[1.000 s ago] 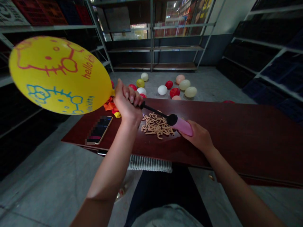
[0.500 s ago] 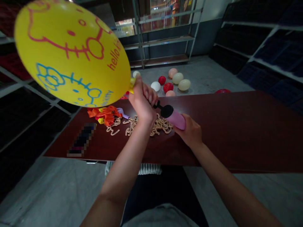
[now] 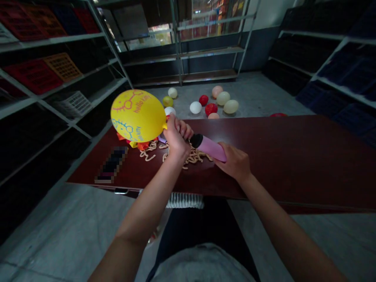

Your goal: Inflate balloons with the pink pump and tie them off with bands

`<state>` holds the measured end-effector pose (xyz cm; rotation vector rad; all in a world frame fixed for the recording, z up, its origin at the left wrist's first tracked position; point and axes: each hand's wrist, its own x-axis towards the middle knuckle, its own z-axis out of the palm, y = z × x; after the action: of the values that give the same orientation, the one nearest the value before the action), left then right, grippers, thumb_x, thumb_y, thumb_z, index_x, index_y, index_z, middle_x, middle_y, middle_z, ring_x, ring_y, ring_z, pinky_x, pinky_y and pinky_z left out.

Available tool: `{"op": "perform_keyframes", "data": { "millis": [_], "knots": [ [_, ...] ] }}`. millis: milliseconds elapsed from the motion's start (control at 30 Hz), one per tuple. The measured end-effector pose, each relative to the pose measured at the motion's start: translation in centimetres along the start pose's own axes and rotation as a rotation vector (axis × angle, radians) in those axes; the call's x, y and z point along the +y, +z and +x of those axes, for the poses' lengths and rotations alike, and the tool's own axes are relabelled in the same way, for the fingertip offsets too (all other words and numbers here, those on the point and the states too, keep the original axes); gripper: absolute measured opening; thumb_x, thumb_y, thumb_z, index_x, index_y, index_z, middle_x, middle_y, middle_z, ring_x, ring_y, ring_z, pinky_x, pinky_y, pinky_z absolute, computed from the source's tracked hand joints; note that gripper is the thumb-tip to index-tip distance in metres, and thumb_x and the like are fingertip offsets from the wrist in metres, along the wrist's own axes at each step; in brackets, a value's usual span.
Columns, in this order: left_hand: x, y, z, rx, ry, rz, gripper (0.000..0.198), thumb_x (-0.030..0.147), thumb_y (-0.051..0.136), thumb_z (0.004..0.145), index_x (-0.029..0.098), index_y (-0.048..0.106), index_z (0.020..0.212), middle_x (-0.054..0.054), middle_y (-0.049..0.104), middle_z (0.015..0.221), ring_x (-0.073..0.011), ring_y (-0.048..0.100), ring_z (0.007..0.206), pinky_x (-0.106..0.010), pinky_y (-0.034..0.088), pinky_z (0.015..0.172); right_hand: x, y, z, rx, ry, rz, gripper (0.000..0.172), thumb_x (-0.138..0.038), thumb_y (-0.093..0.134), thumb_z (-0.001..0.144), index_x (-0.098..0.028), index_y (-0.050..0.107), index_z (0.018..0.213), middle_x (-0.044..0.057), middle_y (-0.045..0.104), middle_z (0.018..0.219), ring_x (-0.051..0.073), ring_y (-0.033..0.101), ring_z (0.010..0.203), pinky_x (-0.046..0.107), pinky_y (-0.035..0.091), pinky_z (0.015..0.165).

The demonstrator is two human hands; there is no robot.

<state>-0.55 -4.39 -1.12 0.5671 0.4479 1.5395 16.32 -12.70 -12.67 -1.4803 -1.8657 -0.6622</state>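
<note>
Left of the pink pump [image 3: 212,148], along its axis, left hand [image 3: 177,137] pinches yellow balloon [image 3: 138,116] by neck; right hand [image 3: 235,160] wraps the pump.

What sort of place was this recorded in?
Probably a storeroom or warehouse: tall metal-framed shelving stands around the space, red and orange crates sit on shelves at left, and the floor looks like bare concrete.
</note>
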Motion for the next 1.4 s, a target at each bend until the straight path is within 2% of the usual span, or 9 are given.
{"op": "perform_keyframes", "data": {
  "millis": [233, 367, 467, 567, 867, 1033, 1167, 1233, 1400],
  "knots": [
    [6.0, -3.7, 1.0, 0.136, 0.035, 0.030, 0.054, 0.042, 0.053, 0.098, 0.019, 0.025, 0.058, 0.008, 0.023, 0.043, -0.0056, 0.019, 0.034, -0.022, 0.019, 0.037, -0.4, -0.1, 0.1, -0.105, -0.088, 0.002, 0.043, -0.045, 0.060, 0.091, -0.017, 0.061, 0.124, 0.010, 0.076, 0.104, 0.023, 0.073, 0.086, 0.031, 0.053, 0.078],
    [9.4, -5.2, 1.4, 0.129, 0.079, 0.013, 0.057, 0.047, 0.058, 0.094, 0.020, 0.025, 0.055, 0.008, 0.021, 0.042, -0.0061, 0.018, 0.034, -0.023, 0.020, 0.036, -0.3, 0.0, 0.0, -0.125, -0.116, 0.012, 0.042, -0.044, 0.060, 0.090, -0.017, 0.062, 0.122, 0.011, 0.076, 0.105, 0.024, 0.073, 0.087, 0.033, 0.054, 0.079],
    [11.2, -5.1, 1.3, 0.089, 0.097, 0.010, 0.059, 0.046, 0.060, 0.093, 0.020, 0.024, 0.054, 0.008, 0.020, 0.041, -0.0065, 0.017, 0.034, -0.024, 0.019, 0.035, -0.1, 0.1, -0.2, -0.099, -0.152, 0.017, 0.040, -0.043, 0.061, 0.090, -0.017, 0.062, 0.120, 0.011, 0.076, 0.106, 0.023, 0.073, 0.087, 0.033, 0.054, 0.079],
    [11.6, -4.0, 0.8, 0.093, 0.124, 0.047, 0.059, 0.046, 0.057, 0.095, 0.020, 0.024, 0.054, 0.007, 0.019, 0.042, -0.0063, 0.016, 0.034, -0.023, 0.019, 0.036, 0.1, 0.2, -0.3, -0.075, -0.165, 0.026, 0.043, -0.045, 0.062, 0.089, -0.017, 0.061, 0.122, 0.010, 0.076, 0.107, 0.023, 0.073, 0.087, 0.032, 0.055, 0.078],
    [7.1, 0.5, 1.2, 0.070, 0.245, 0.020, 0.053, 0.038, 0.048, 0.101, 0.020, 0.025, 0.056, 0.006, 0.020, 0.046, -0.0070, 0.017, 0.035, -0.026, 0.017, 0.037, 1.1, 0.5, -0.5, 0.039, 0.036, 0.029, 0.039, -0.045, 0.066, 0.085, -0.018, 0.064, 0.113, 0.008, 0.076, 0.094, 0.024, 0.072, 0.075, 0.033, 0.054, 0.068],
    [1.8, 2.2, 1.3, -0.004, 0.186, 0.021, 0.051, 0.035, 0.046, 0.102, 0.020, 0.026, 0.057, 0.007, 0.020, 0.046, -0.0070, 0.019, 0.034, -0.026, 0.017, 0.037, 1.5, 0.9, -0.6, 0.065, 0.119, 0.054, 0.041, -0.048, 0.065, 0.085, -0.018, 0.064, 0.112, 0.009, 0.076, 0.094, 0.024, 0.072, 0.074, 0.033, 0.054, 0.068],
    [-3.6, 2.2, 1.4, -0.005, 0.071, 0.042, 0.056, 0.045, 0.054, 0.098, 0.020, 0.027, 0.056, 0.008, 0.021, 0.043, -0.0055, 0.021, 0.032, -0.023, 0.016, 0.036, 1.9, 1.3, -0.6, 0.052, 0.161, 0.055, 0.042, -0.049, 0.066, 0.084, -0.017, 0.064, 0.112, 0.008, 0.076, 0.091, 0.024, 0.072, 0.073, 0.032, 0.052, 0.065],
    [-5.1, 1.9, 1.5, 0.019, 0.030, 0.035, 0.053, 0.040, 0.053, 0.098, 0.020, 0.028, 0.056, 0.008, 0.022, 0.043, -0.0053, 0.021, 0.031, -0.023, 0.015, 0.036, 1.9, 1.4, -0.5, 0.050, 0.169, 0.040, 0.042, -0.049, 0.067, 0.083, -0.017, 0.065, 0.110, 0.007, 0.075, 0.088, 0.023, 0.072, 0.071, 0.031, 0.051, 0.063],
    [-4.5, 0.3, 1.9, 0.026, -0.050, 0.007, 0.049, 0.032, 0.051, 0.098, 0.019, 0.028, 0.057, 0.008, 0.024, 0.043, -0.0056, 0.022, 0.032, -0.023, 0.015, 0.037, 1.3, 1.3, -0.1, 0.021, 0.140, 0.016, 0.042, -0.049, 0.066, 0.085, -0.016, 0.065, 0.111, 0.008, 0.076, 0.090, 0.022, 0.072, 0.072, 0.030, 0.050, 0.064]
  ]
}}
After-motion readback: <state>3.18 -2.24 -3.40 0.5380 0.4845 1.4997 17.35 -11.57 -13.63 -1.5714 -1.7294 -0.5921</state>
